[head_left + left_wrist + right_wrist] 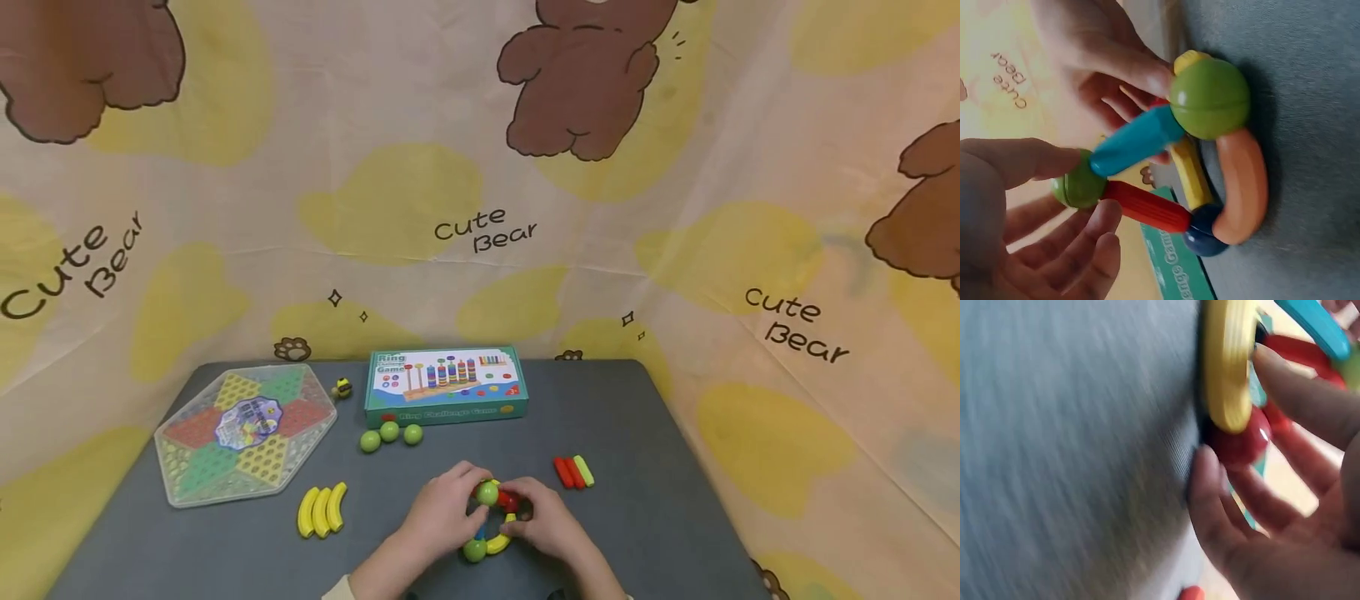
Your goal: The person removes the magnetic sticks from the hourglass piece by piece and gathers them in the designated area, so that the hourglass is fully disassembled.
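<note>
A small frame of magnetic balls and rods stands on the table between both hands. My left hand [448,510] pinches its raised green ball [1082,181] between thumb and fingers. From that ball a blue rod [1138,140] runs to a lower green ball [1210,97], and a red rod [1150,207] to a dark blue ball [1205,231]. An orange curved rod [1242,187] joins these lower balls. On the other side my right hand [549,521] holds the red ball [1241,442], where a yellow curved rod [1227,369] meets it. Fingers partly hide the far side.
Three yellow curved rods [322,511] lie at left, and short red and light green rods [573,472] at right. Farther back are three green balls [389,432], a Ring Challenge Game box [446,385], a bee toy [342,388] and a hexagonal board [247,433]. A printed cloth [390,208] hangs behind.
</note>
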Tool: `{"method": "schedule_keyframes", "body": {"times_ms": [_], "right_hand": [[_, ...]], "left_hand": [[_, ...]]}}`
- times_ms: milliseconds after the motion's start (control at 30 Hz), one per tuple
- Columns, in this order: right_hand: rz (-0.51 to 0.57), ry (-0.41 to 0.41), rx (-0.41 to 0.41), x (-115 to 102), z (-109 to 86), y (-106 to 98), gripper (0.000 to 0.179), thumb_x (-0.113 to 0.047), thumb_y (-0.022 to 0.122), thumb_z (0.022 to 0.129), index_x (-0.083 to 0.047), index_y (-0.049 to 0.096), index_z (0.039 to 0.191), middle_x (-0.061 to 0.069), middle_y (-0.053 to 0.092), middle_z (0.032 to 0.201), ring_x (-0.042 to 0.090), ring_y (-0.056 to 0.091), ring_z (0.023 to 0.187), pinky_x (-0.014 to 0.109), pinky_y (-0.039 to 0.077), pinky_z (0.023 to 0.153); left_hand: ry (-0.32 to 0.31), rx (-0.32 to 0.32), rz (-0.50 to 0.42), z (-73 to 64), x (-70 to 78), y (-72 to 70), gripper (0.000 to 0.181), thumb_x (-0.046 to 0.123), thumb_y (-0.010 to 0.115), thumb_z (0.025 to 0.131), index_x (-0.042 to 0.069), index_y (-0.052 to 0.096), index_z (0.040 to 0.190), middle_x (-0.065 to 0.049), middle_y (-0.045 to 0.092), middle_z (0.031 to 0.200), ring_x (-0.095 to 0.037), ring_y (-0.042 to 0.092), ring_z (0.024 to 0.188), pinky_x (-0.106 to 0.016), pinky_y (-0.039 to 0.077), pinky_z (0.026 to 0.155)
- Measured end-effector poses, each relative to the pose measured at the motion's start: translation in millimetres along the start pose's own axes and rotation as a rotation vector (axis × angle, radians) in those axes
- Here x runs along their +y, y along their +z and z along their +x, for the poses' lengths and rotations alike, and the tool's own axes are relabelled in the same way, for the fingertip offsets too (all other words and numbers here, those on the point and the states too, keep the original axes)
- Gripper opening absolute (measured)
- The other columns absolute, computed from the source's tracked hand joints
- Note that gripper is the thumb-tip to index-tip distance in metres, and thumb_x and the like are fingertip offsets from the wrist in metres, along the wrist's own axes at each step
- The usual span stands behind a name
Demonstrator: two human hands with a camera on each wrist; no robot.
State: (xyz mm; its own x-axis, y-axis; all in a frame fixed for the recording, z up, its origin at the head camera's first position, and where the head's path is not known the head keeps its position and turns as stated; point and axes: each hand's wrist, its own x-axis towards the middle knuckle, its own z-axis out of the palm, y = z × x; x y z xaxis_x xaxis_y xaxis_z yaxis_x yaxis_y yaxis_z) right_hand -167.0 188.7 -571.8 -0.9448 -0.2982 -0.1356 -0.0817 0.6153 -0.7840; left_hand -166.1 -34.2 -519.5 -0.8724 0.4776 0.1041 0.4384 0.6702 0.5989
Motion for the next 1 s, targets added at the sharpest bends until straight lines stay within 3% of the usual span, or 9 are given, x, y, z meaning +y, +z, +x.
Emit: {"method": "schedule_keyframes", "body": {"times_ms": [133, 267, 367, 567, 767, 1000], "right_hand": [[-0.042, -0.01, 0.065, 0, 2.7, 6, 0.04, -0.023, 0.086, 0.08, -0.013, 0.074, 0.117, 0.002, 0.065, 0.109, 0.014, 0.057, 0.086, 0.024, 0.05, 0.068], [-0.088, 0.006, 0.116, 0, 3.4, 9, 0.033, -0.025, 0.083, 0.083, -0.013, 0.075, 0.113, 0.0, 0.065, 0.102, 0.013, 0.056, 0.082, 0.025, 0.048, 0.068], [-0.103, 0.026, 0.12, -1, 2.9, 10, 0.032, -0.027, 0.082, 0.085, -0.014, 0.076, 0.114, -0.001, 0.065, 0.099, 0.012, 0.055, 0.081, 0.025, 0.047, 0.067], [-0.124, 0.042, 0.125, -3, 3.2, 13, 0.035, -0.03, 0.081, 0.086, -0.012, 0.075, 0.116, -0.001, 0.064, 0.098, 0.013, 0.055, 0.081, 0.027, 0.048, 0.067], [-0.155, 0.056, 0.149, -5, 3.8, 15, 0.035, -0.029, 0.081, 0.085, -0.011, 0.075, 0.115, 0.0, 0.064, 0.098, 0.014, 0.056, 0.084, 0.033, 0.052, 0.073], [-0.151, 0.051, 0.134, -6, 4.7, 17, 0.035, -0.029, 0.079, 0.088, -0.011, 0.073, 0.117, 0.0, 0.063, 0.099, 0.014, 0.057, 0.085, 0.032, 0.052, 0.072]], "left_hand": [[0.107, 0.017, 0.192, 10.5, 7.5, 4.0, 0.037, 0.015, 0.076, 0.083, 0.015, 0.069, 0.119, 0.001, 0.064, 0.108, -0.011, 0.062, 0.084, -0.029, 0.056, 0.072], [0.271, 0.006, 0.455, 19.1, 8.9, 8.2, 0.032, 0.021, 0.076, 0.085, 0.015, 0.071, 0.116, -0.002, 0.065, 0.11, -0.017, 0.062, 0.088, -0.03, 0.057, 0.075], [0.337, -0.01, 0.564, 23.0, 7.8, 10.2, 0.029, 0.027, 0.079, 0.085, 0.016, 0.072, 0.111, -0.001, 0.067, 0.108, -0.017, 0.062, 0.086, -0.028, 0.057, 0.076], [0.353, -0.016, 0.594, 30.0, 8.0, 10.6, 0.026, 0.028, 0.081, 0.085, 0.014, 0.072, 0.106, -0.001, 0.068, 0.097, -0.012, 0.058, 0.074, -0.023, 0.057, 0.073], [0.364, 0.065, 0.593, 32.4, 5.2, 19.1, 0.023, 0.028, 0.081, 0.084, 0.012, 0.071, 0.096, 0.0, 0.066, 0.086, -0.009, 0.054, 0.065, -0.019, 0.055, 0.068], [0.375, 0.122, 0.527, 31.2, -4.8, 23.8, 0.017, 0.026, 0.082, 0.084, 0.014, 0.078, 0.096, 0.001, 0.069, 0.089, -0.008, 0.055, 0.068, -0.018, 0.055, 0.071]]}}
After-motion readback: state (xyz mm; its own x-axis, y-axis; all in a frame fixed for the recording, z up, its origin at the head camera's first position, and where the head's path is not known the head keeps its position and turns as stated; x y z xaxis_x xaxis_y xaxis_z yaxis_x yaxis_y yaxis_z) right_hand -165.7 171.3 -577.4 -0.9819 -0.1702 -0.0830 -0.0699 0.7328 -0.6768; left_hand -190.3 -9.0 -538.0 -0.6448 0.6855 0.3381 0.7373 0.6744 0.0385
